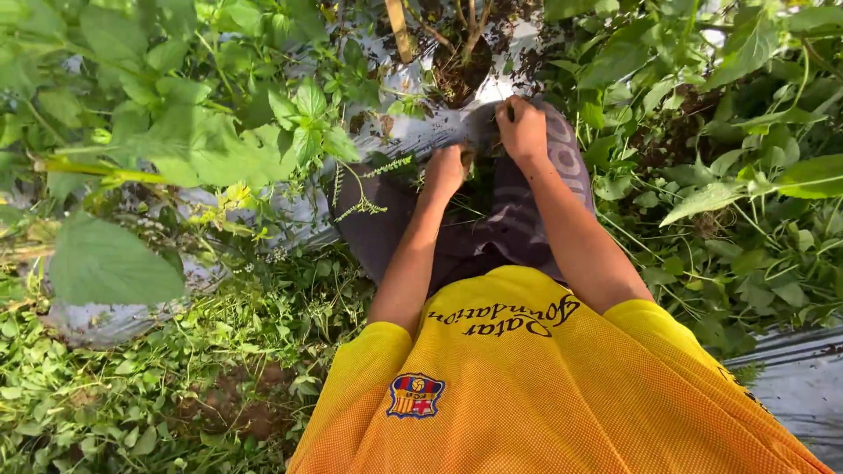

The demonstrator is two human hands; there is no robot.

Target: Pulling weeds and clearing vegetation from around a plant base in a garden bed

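Both hands, left (445, 168) and right (522, 130), grip weeds (479, 189) on silver mulch sheet (421, 132).

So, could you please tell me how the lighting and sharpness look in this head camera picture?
In the head view, sun strikes the leaves at upper left and glares off the silver plastic sheet; the left hand and right hand sit in softer shade; the yellow shirt is sharp, and edges look slightly bowed by the wide lens.
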